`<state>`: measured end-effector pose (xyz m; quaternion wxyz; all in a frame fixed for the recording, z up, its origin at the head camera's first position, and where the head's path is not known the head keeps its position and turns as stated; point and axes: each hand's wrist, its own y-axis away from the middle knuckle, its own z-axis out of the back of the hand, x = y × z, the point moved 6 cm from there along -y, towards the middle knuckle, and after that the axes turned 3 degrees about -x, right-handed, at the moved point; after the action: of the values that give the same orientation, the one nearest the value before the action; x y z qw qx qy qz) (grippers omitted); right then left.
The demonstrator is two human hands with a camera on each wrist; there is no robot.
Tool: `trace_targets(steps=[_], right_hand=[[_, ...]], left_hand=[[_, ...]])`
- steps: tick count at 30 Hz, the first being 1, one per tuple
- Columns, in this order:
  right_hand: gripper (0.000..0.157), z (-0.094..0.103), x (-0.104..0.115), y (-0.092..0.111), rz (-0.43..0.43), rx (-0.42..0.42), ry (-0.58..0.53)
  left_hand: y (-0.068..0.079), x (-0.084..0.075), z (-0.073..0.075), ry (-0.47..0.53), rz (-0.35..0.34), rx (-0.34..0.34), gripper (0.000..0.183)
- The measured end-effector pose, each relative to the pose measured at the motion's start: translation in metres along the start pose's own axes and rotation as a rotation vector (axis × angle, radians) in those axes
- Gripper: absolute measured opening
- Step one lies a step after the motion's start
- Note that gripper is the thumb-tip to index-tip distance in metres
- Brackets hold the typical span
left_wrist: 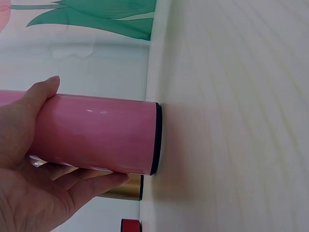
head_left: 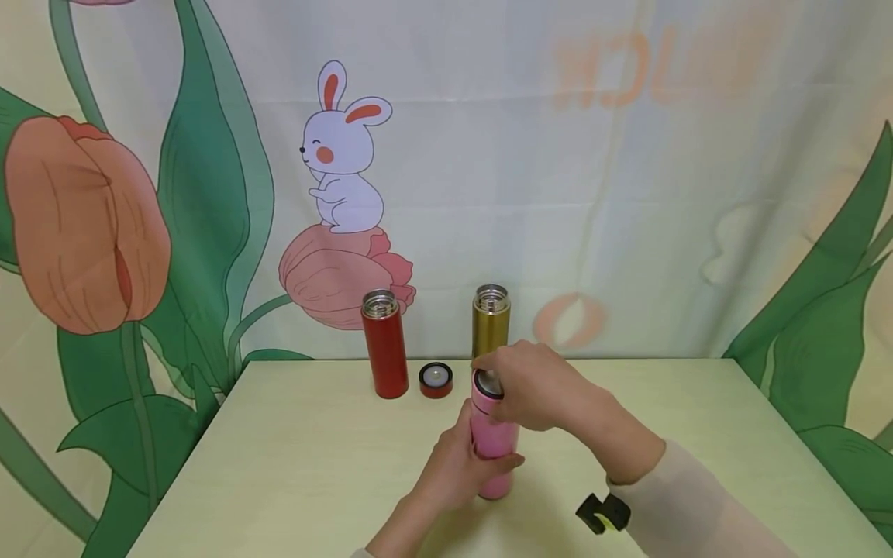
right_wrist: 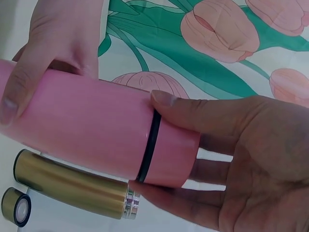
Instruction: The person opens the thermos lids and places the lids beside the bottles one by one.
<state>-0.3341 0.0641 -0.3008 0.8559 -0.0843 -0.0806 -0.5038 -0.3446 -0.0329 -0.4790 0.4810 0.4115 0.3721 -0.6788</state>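
A pink thermos bottle stands upright near the middle of the table. My left hand grips its body, thumb on one side and fingers on the other, as the left wrist view also shows with the bottle base at the tabletop. Around the pink lid at the top curl the thumb and fingers of my right hand. In the right wrist view the lid sits against the body, a black band between them. Right behind stands a gold thermos bottle with an uncapped steel mouth, partly hidden.
To the left at the back stands a red thermos bottle, also uncapped. Its red lid lies upturned beside it. A gold lid lies near the gold bottle. A printed curtain hangs behind the table's back edge.
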Motion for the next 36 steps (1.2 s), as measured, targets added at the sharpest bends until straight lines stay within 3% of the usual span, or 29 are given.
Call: trace_targets(steps=[4,17,36], right_hand=[[0.057,0.000,-0.004,-0.002,-0.008,0.052,-0.044],[0.065,-0.002,-0.014,-0.005,0.070,0.144,-0.158],[0.075,-0.004,-0.023,-0.005,0.073,0.155,-0.276]], left_hand=[[0.000,-0.001,0.001,0.007,-0.006,-0.001,0.077],[0.001,0.001,0.002,-0.009,-0.013,-0.006,0.077],[-0.001,0.001,-0.001,0.017,0.010,0.001,0.079]])
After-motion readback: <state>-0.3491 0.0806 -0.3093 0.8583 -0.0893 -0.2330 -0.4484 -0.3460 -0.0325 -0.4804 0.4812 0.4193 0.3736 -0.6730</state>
